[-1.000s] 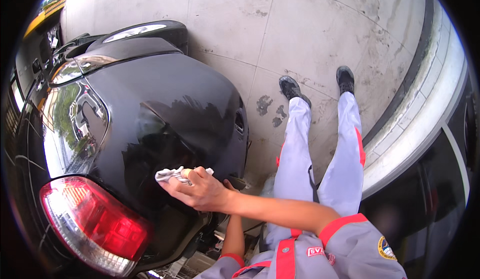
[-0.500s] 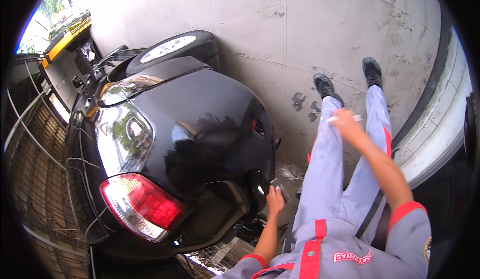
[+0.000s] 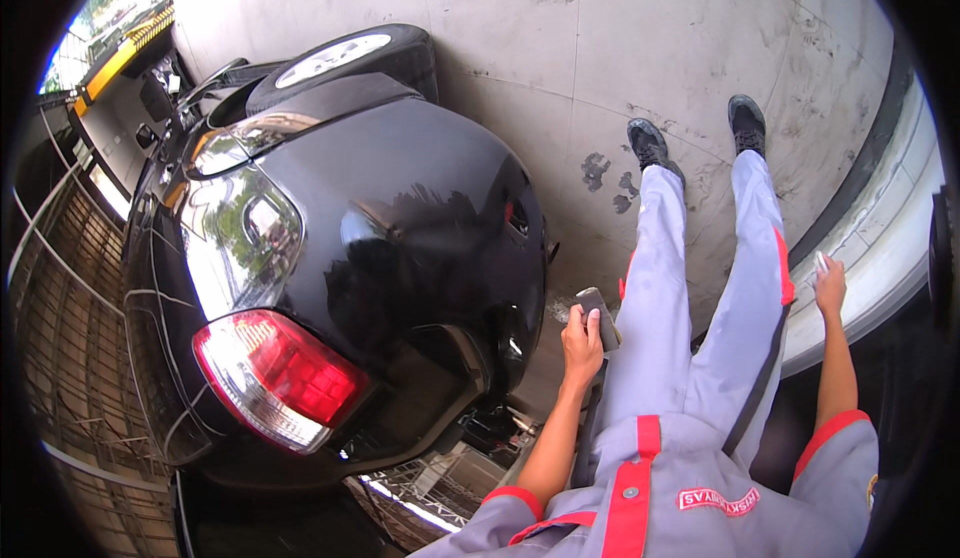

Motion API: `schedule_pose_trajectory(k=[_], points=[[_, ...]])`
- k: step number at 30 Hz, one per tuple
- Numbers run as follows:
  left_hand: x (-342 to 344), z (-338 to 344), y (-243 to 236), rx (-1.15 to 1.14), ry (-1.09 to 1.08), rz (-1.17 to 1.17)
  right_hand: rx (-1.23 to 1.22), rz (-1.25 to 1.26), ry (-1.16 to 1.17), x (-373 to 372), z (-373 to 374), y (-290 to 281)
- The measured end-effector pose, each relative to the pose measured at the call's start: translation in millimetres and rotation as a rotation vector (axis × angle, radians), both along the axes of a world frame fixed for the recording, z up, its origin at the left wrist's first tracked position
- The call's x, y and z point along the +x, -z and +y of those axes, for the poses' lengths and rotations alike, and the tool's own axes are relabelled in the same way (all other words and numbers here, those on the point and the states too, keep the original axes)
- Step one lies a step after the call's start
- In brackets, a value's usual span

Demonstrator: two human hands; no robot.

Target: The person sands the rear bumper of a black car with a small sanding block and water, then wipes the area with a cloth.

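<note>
My left hand (image 3: 581,350) is closed round a dark grey, flat rectangular block (image 3: 596,314) with a paler edge, held beside my left thigh. The thumb lies against its face. Out by my right leg, my right hand (image 3: 830,286) pinches a small white piece (image 3: 820,262), too small to name. To my left is a glossy black car bumper (image 3: 430,188), with a red and clear tail light (image 3: 282,378) at the body's corner. A dark opening (image 3: 425,383) shows in the bumper, near the left forearm. Neither hand touches the car.
A tyre with a silver rim (image 3: 335,62) shows at the car's far side. The pale concrete floor (image 3: 520,18) has dark smudges beside my shoes. A pale curved ledge (image 3: 880,258) runs along the right. Brown slatted shutter-like surface (image 3: 60,338) and yellow-edged structure (image 3: 110,68) lie left.
My left hand has lifted the grey block from beside the bumper toward my thigh. My right hand has swung from in front of my legs out to the right, keeping the white piece.
</note>
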State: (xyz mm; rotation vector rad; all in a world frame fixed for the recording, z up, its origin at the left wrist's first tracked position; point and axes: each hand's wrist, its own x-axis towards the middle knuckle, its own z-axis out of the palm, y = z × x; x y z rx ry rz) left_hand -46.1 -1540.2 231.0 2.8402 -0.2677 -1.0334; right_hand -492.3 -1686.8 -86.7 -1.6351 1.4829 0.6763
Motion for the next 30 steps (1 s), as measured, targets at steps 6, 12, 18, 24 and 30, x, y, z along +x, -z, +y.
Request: schedule_pose_trajectory(k=[6, 12, 18, 24, 30], points=[[-38.3, 88.3, -8.1, 0.017, -0.206, -0.198, -0.039, -0.583, 0.088, 225.5, -36.4, -49.5], [-103.2, 190.8, -17.2, 0.149, -0.391, -0.147, 0.218, -0.849, 0.238, 360.5, 32.6, -114.3], [-190.1, 274.0, 5.7, 0.041, -0.574, -0.139, 0.591, -0.721, 0.718, 366.5, 121.0, -109.6], [-294.2, 328.8, -8.3, 0.111, -0.713, -0.079, 0.204, -1.073, 0.535, 505.2, 193.5, -127.5], [-399.6, 327.3, -28.2, 0.187, -1.025, -0.114, 0.353, -1.172, 0.361, 502.3, 272.4, -224.3]])
